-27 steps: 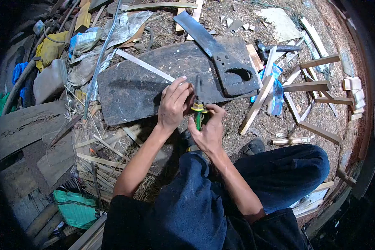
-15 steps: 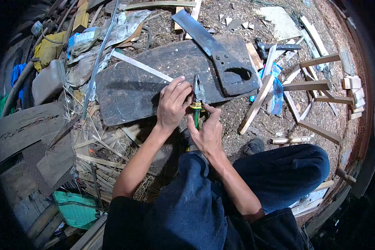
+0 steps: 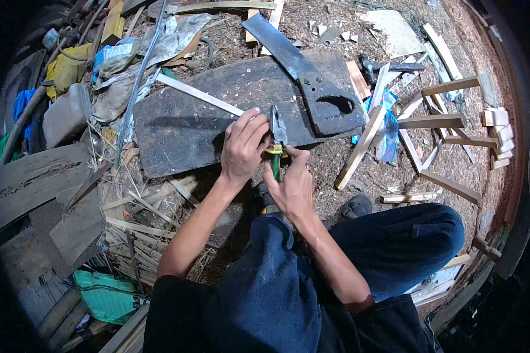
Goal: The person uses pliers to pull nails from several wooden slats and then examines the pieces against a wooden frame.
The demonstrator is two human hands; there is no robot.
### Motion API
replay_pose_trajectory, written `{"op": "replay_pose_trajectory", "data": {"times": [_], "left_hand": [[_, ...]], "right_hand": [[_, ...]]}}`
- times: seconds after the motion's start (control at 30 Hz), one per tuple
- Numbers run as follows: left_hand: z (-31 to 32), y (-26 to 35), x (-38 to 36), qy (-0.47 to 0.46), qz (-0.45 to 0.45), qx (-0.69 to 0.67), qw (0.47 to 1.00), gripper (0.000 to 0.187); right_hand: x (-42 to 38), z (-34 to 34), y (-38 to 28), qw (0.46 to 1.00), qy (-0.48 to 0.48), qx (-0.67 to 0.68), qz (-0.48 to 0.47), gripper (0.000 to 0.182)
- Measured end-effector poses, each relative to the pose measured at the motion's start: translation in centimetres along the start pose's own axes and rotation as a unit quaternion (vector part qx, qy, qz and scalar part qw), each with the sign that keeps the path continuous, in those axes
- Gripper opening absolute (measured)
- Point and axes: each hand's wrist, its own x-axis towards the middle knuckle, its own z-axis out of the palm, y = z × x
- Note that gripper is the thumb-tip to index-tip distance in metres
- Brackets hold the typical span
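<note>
A thin pale wooden strip (image 3: 197, 93) slants over the dark board (image 3: 176, 147), and its lower right end runs under the fingers of my left hand (image 3: 241, 147). Those fingers are bent and pressed together around that end. My right hand (image 3: 291, 182) is wrapped round the green and yellow handles of the pliers (image 3: 278, 130), whose metal head points away from me, just right of my left fingertips. What lies between the jaws is too small to tell. A handsaw (image 3: 330, 109) with a black handle rests on the board's right part.
A hammer (image 3: 388, 66) lies beyond the board at the right. Nearby stands a frame of wooden sticks (image 3: 433, 121), with a loose stick (image 3: 362, 147) closer in. Plastic bags, a jug (image 3: 68, 115) and scrap wood fill the left side. A green plastic piece (image 3: 106, 296) is at lower left.
The pliers' head has turned slightly in my right hand and shows more edge-on. The strip's far end has shifted a little. Both hands stay nearly in place.
</note>
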Motion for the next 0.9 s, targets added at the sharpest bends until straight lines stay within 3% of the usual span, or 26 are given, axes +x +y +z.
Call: {"op": "replay_pose_trajectory", "data": {"times": [0.07, 0.13, 0.17, 0.2, 0.27, 0.3, 0.33, 0.4, 0.47, 0.53, 0.67, 0.7, 0.83, 0.9], "left_hand": [[0.0, 0.1, 0.2, 0.001, 0.001, 0.007, 1.0, 0.024], [0.1, 0.1, 0.2, 0.008, -0.001, 0.002, 1.0, 0.023], [0.0, 0.0, 0.2, 0.006, 0.002, 0.002, 1.0, 0.023], [0.0, 0.0, 0.2, 0.003, 0.006, 0.002, 1.0, 0.023], [0.0, 0.2, 0.1, 0.003, 0.002, 0.01, 1.0, 0.023], [0.1, 0.2, 0.2, 0.003, -0.001, 0.018, 1.0, 0.023], [0.2, 0.1, 0.4, 0.006, 0.002, 0.018, 1.0, 0.023], [0.1, 0.2, 0.1, 0.003, -0.008, 0.017, 1.0, 0.023], [0.1, 0.2, 0.1, 0.002, -0.01, 0.02, 1.0, 0.023], [0.1, 0.2, 0.2, 0.004, -0.01, 0.023, 1.0, 0.023], [0.2, 0.5, -0.1, 0.01, -0.015, 0.022, 1.0, 0.022], [0.2, 0.5, 0.0, 0.008, -0.016, 0.024, 1.0, 0.022], [0.2, 0.4, 0.1, 0.012, -0.014, 0.034, 0.999, 0.02], [0.3, 0.5, 0.2, 0.014, -0.018, 0.027, 0.999, 0.02]], "right_hand": [[0.1, 0.1, 0.1, 0.999, 0.017, 0.027, 0.008, 0.058], [0.0, 1.1, 1.0, 0.954, 0.213, 0.061, -0.2, 0.055], [0.1, 1.4, 1.5, 0.936, 0.25, 0.05, -0.242, 0.054], [0.2, 1.4, 1.4, 0.936, 0.25, 0.05, -0.241, 0.054], [0.2, 1.0, 1.0, 0.991, 0.079, 0.015, -0.103, 0.057], [0.2, 0.1, -0.1, 0.999, 0.038, 0.028, -0.017, 0.058], [0.3, 0.2, 0.1, 0.999, 0.041, 0.028, -0.019, 0.058], [0.1, 0.5, 0.6, 0.976, 0.158, 0.074, -0.128, 0.055], [0.4, 0.2, 0.7, 0.98, 0.131, 0.108, -0.1, 0.05], [1.5, -0.1, 0.5, 0.969, 0.168, 0.074, -0.166, 0.047], [1.9, -0.9, -0.2, 0.974, 0.187, -0.006, -0.131, 0.046], [1.6, -1.6, -1.2, 0.983, 0.162, 0.012, -0.08, 0.039], [2.3, -2.6, -2.2, 0.983, 0.143, -0.06, -0.095, 0.019], [2.3, -2.4, -2.3, 0.984, 0.144, -0.076, -0.075, 0.021]]}}
